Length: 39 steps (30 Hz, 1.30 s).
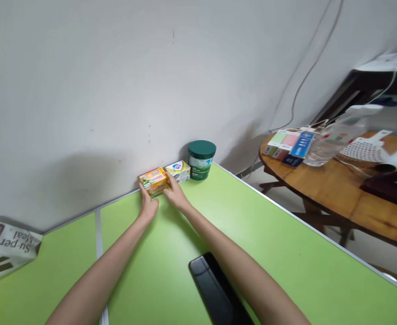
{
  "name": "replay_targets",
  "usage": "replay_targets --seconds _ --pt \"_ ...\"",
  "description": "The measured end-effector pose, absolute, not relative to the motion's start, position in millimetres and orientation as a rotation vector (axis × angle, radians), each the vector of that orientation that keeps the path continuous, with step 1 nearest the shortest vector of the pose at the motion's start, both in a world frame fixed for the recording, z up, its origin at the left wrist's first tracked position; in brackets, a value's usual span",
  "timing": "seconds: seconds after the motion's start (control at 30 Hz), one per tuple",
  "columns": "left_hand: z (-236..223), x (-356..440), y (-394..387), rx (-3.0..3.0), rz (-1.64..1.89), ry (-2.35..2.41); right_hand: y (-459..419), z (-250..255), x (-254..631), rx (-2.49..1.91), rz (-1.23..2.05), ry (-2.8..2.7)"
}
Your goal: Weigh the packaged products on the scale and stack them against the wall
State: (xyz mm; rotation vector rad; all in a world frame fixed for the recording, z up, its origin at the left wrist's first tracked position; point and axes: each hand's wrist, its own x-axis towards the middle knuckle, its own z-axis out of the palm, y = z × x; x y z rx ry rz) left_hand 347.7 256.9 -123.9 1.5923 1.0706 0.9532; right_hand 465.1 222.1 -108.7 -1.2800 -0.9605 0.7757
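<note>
Against the wall, at the back edge of the green table, my two hands clasp a stack of small orange boxes [153, 179] from both sides. My left hand [147, 205] has its fingers along the left side of the stack, thumb toward the front. On the opposite side, my right hand [176, 194] presses its fingers between the orange boxes and a stack of yellow-and-white soap boxes [178, 169]. A green tub with a dark green lid [201, 159] stands just right of the soap boxes.
A black phone-like slab [215, 289] lies beneath my right forearm. At the left sits a carton marked "Su-per Meal" [9, 248]. Right of the green table [259, 234], a lower wooden table [320, 185] holds coloured boxes [289, 145], a clear plastic bottle [334, 137] and a white perforated object [366, 149].
</note>
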Motion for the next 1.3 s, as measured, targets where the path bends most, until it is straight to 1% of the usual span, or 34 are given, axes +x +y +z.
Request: replay_targets --seconds 0.17,0.33,0.47,0.57,0.73,0.8,0.87,1.0,1.07,1.13,1.2,1.23,1.3 --pt "-123.5 356.8 248.8 1.553 0.947 1.12 191.5 -122.6 454.1 -1.395 0.594 -1.169" --pt "-107.5 363.0 246.7 1.541 0.871 1.128 186.7 -119.8 450.8 -1.47 0.648 -1.173" --pt "-88.4 328.3 224.0 1.515 0.812 1.151 172.1 -100.2 442.6 -1.473 0.682 -1.228" --pt "-75.9 260.1 182.4 1.507 0.726 1.12 141.8 -79.2 419.5 -1.396 0.915 -1.258" --pt "-51.8 116.7 92.2 1.614 0.292 1.088 82.6 -46.0 349.4 -1.182 1.615 -1.475" --pt "-39.5 69.3 64.9 1.598 0.239 1.163 69.2 -39.3 313.4 -1.116 1.801 -1.578" --pt "-30.3 31.3 47.2 1.578 0.244 1.25 63.9 -37.0 273.2 -1.066 1.904 -1.633" --pt "-35.3 -25.8 40.4 1.53 0.409 1.338 76.6 -37.7 190.3 -0.997 1.98 -1.645" --pt "-48.6 -53.4 51.9 1.497 0.588 1.403 91.5 -39.1 151.9 -0.985 1.962 -1.635" --pt "-62.7 -84.7 72.6 1.458 0.849 1.552 108.8 -42.4 115.4 -1.0 1.909 -1.619" --pt "-72.7 -118.8 98.7 1.435 1.145 1.73 126.9 -47.1 80.1 -1.057 1.782 -1.654" --pt "-75.6 -135.7 112.0 1.435 1.269 1.797 136.2 -49.1 62.8 -1.1 1.665 -1.715" --pt "-78.5 -165.9 135.9 1.463 1.421 1.86 155.4 -49.8 29.4 -1.174 1.327 -1.912"
